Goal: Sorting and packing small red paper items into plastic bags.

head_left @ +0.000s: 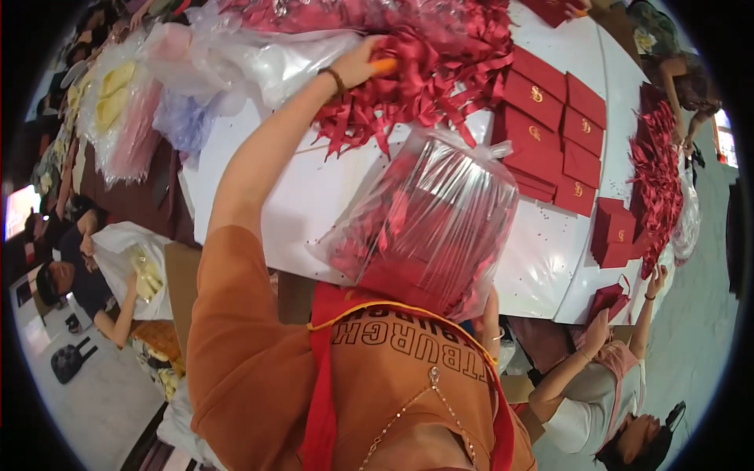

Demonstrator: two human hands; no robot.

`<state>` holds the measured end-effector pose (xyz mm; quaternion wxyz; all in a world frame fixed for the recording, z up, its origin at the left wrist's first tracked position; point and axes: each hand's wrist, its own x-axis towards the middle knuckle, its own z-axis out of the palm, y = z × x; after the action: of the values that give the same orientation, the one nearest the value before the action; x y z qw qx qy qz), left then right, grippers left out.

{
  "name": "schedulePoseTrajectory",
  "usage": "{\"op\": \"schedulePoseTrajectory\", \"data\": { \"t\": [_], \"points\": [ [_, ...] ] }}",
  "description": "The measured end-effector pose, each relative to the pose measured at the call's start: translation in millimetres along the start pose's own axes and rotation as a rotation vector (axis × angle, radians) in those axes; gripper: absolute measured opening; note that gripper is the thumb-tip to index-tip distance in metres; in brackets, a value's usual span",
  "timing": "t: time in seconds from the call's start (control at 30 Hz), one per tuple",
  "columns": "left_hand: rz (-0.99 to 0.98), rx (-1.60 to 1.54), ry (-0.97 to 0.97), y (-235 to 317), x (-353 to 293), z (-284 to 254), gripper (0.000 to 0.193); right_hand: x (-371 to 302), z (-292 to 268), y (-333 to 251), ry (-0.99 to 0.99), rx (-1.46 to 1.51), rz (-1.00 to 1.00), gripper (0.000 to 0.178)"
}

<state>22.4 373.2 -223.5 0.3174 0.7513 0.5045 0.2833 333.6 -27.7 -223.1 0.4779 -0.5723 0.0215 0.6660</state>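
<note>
My left arm stretches across the white table (287, 228), and my left hand (357, 64) is closed on red ribbons at the edge of a large ribbon heap (448, 74). Something orange covers or lies along one of its fingers; the other fingertips are partly hidden. Before my chest, a clear plastic bag (448, 212) with its gathered top away from me holds red pieces and ribbons. It rests at the near table edge. Low beside this bag, part of my right hand (492, 310) shows, with a bracelet at the wrist; its fingers are hidden.
Stacked red boxes or folders with gold emblems (536, 133) stand right of the bag. Beyond them lie a smaller red stack (613, 231) and another ribbon pile (657, 184). Plastic-wrapped yellow and pink bundles (118, 118) are at left. A co-worker (589, 392) handles a red piece at right.
</note>
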Motion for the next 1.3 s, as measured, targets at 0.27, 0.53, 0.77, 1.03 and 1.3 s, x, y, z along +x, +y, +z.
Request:
{"op": "schedulePoseTrajectory", "data": {
  "t": [0.27, 0.53, 0.77, 1.03, 1.3],
  "points": [
    [-0.161, 0.320, -0.247, 72, -98, -63, 0.023, 14, -8, -7, 0.000, -0.042, -0.025, 0.035],
    [0.129, 0.929, -0.052, -3, -188, -4, 0.030, -3, 45, -71, 0.146, -0.553, -0.520, 0.037],
    [-0.234, 0.365, -0.172, 0, -251, -33, 0.037, -64, 173, -75, -0.268, -1.653, -1.199, 0.058],
    [-0.539, -0.399, -0.004, 13, -321, -53, 0.039, -38, 197, -24, -0.217, -2.109, -1.123, 0.076],
    [-0.393, -0.310, 0.199, 24, -314, -78, 0.026, -28, 187, -19, -0.158, -2.081, -1.177, 0.080]
  ]
}}
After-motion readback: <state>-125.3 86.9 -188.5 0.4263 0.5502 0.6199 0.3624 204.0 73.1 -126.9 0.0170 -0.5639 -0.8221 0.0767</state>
